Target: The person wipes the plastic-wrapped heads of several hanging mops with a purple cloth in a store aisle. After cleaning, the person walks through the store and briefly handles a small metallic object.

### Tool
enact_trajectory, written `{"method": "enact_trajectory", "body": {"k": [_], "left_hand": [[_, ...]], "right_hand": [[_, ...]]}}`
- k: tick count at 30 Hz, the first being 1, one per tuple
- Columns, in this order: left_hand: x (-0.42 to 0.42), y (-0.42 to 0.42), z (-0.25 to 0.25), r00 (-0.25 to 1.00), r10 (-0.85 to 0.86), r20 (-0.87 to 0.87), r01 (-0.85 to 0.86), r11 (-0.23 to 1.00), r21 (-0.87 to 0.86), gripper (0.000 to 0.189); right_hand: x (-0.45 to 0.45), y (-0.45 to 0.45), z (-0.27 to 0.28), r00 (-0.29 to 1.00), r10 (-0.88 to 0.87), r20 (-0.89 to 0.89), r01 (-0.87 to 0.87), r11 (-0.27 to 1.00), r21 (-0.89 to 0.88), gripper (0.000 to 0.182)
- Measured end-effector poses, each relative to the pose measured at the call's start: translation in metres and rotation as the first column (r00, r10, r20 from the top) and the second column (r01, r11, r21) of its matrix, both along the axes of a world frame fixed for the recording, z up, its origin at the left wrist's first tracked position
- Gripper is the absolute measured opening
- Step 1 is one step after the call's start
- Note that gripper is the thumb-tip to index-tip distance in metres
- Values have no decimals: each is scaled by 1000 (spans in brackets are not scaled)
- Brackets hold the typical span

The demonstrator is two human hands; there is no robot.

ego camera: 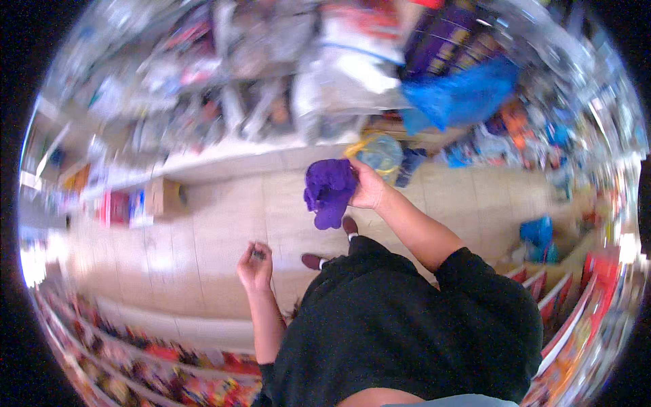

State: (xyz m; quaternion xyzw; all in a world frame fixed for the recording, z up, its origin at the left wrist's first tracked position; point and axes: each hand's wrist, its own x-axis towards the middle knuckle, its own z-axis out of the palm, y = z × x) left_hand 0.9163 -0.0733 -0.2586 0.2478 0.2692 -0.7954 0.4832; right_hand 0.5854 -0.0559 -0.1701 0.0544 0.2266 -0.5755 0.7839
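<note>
A crumpled purple cloth item [331,185] hangs from my right hand [370,187] above the tiled floor. My fingers are closed around its right edge, partly hidden by the fabric. Lower and to the left, my left hand [256,269] is curled, palm up, around a small dark object [259,254]. Blur and size keep me from telling what that object is. Just beyond my right hand a translucent bluish container or bag with yellow edging [382,152] rests on the floor, beside a dark blue cloth [411,165].
Ahead run white shelves [244,147] full of plastic-wrapped goods, blurred. A cardboard box [165,197] stands at their foot on the left. A blue plastic bag [463,94] hangs ahead on the right. Racks with colourful packets [168,356] line the aisle behind me.
</note>
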Motion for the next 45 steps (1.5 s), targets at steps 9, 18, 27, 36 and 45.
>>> {"method": "enact_trajectory", "body": {"k": [9, 18, 27, 36, 45], "left_hand": [[-111, -4, 10, 864, -501, 62, 504, 858, -100, 26], [-331, 82, 5, 625, -713, 317, 780, 583, -227, 10], [-466, 172, 54, 423, -853, 306, 869, 285, -405, 13], [-494, 131, 52, 463, -793, 395, 847, 266, -459, 22], [-531, 29, 94, 536, -533, 655, 838, 240, -490, 19]], "right_hand": [[-94, 122, -20, 989, -146, -8, 141, 963, -228, 58], [-242, 285, -76, 876, -317, -363, 344, 939, 10, 32], [-291, 442, -64, 72, 543, -837, 317, 783, 535, 71], [-307, 469, -143, -441, 593, -673, 199, 796, 571, 56], [-348, 380, -117, -555, 218, -803, 390, 921, -20, 30]]}}
